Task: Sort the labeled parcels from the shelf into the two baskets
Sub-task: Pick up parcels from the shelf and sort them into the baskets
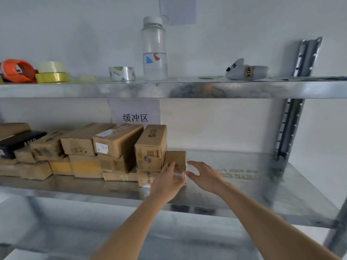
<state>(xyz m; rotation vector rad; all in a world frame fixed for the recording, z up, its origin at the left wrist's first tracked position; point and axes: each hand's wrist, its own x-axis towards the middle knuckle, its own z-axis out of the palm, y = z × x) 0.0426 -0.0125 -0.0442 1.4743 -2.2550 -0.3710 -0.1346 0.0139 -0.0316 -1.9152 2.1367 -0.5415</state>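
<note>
Left hand (167,182): fingers laid against the front of the small cardboard parcel (176,159); grip not discernible. Right hand (203,174): spread, just beside the parcel's right side. Parcel: lower steel shelf (244,184), right end of stacked parcels (84,151). Step, judged: pickup. Next: clasp both sides, withdraw. Baskets unseen.

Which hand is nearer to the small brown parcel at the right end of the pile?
Left. The left hand touches the front of the small brown parcel. The right hand is just beside it, to its right, fingers spread.
</note>
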